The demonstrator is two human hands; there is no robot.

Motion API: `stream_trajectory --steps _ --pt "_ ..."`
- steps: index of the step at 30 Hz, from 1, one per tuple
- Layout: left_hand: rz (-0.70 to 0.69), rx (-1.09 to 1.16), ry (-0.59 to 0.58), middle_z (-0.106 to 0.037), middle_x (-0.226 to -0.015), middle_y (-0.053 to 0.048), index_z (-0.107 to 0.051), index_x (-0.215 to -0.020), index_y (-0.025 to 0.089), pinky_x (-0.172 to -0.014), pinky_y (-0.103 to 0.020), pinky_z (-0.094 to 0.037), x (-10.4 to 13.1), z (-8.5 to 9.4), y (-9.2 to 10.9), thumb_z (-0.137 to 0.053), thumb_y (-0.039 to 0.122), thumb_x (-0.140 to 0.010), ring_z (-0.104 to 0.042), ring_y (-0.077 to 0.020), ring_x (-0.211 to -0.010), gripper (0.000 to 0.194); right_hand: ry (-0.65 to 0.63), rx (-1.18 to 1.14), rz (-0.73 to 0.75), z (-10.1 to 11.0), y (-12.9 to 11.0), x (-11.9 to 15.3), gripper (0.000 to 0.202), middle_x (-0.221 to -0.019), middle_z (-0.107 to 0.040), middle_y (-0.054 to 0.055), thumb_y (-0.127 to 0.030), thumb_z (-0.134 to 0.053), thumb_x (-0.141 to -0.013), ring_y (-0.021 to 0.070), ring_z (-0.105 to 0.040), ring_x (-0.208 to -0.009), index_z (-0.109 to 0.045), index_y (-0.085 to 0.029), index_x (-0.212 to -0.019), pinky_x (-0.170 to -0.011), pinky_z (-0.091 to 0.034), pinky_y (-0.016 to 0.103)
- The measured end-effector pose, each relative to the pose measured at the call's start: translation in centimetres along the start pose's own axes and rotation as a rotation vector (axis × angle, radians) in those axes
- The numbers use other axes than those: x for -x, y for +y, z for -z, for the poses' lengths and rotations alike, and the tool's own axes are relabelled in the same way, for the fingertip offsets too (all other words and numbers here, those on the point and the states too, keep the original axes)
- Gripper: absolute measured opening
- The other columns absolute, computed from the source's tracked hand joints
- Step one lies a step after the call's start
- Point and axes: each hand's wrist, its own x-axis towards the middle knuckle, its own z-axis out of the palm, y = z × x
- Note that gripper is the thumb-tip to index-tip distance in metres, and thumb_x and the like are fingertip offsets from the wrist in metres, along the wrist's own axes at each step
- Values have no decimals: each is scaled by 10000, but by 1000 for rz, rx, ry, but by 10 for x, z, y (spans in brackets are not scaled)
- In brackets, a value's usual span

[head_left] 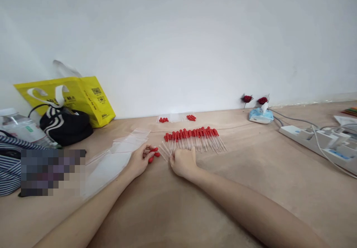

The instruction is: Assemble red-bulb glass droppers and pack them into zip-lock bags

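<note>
Several red rubber bulbs (157,154) lie at the fingertips of my left hand (141,159), whose fingers are curled round toward the thumb; one bulb is at the fingertips. My right hand (182,161) is closed with its back up, at the lower ends of the clear tubes; what it grips, if anything, is hidden. Beyond it a row of clear droppers with red bulbs (195,133) lies side by side. A few bare clear tubes (165,151) lie between my hands. Clear plastic bags (111,166) are spread beside my left forearm.
Near the wall lies a clear bag with red bulbs (191,118). A yellow bag (96,103), black pouch (67,127) and plastic jar (22,127) stand left. A blue tissue pack (260,116) and white power strips with cables (295,132) are right.
</note>
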Motion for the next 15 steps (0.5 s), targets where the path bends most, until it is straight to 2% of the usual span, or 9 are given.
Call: stream_trajectory --steps 3,7,10,12,13,14,15 --pt "-44 -35 29 -698 -747 -49 -518 -895 161 -538 -260 -474 1 -1 0 -464 274 -734 -593 -145 -541 204 93 -32 22 -2 10 6 261 -797 -649 93 -305 -382 -833 217 -570 -773 -589 -149 -809 -789 -271 409" --pt "-83 -64 67 -681 -721 -32 -569 -927 154 -564 -283 -479 1 1 -3 -433 280 -770 -567 -138 -487 243 125 -117 191 1 45 21 165 -814 -627 60 -256 -440 -824 191 -535 -810 -559 -162 -760 -715 -301 320" --pt "-108 -116 199 -645 -850 -73 -595 -896 153 -739 -366 -449 1 4 0 -445 288 -770 -587 -197 -712 238 148 -136 320 8 85 35 145 -751 -606 38 -265 -480 -817 177 -509 -772 -548 -176 -725 -693 -311 302" --pt "-174 -159 323 -608 -892 -83 -608 -869 162 -841 -410 -382 4 4 9 -482 279 -754 -536 -237 -877 207 145 -140 428 13 110 41 168 -740 -594 40 -288 -473 -825 169 -494 -740 -544 -177 -721 -673 -323 296" --pt "-228 -167 348 -595 -887 -78 -609 -860 170 -850 -406 -373 8 3 15 -493 266 -753 -518 -238 -901 185 148 -135 457 16 121 43 179 -724 -586 38 -296 -468 -828 167 -487 -722 -543 -178 -717 -670 -329 298" --pt "-299 -158 332 -587 -867 -67 -602 -853 176 -826 -382 -390 13 1 23 -490 249 -763 -519 -221 -876 161 148 -132 477 19 130 44 185 -715 -581 37 -300 -464 -830 166 -484 -719 -543 -179 -715 -668 -334 299" --pt "-360 -123 238 -583 -854 -55 -588 -855 183 -787 -343 -413 19 -2 30 -477 225 -780 -529 -195 -834 141 143 -131 491 22 137 45 188 -708 -577 37 -302 -464 -830 167 -481 -719 -543 -179 -712 -668 -340 300"
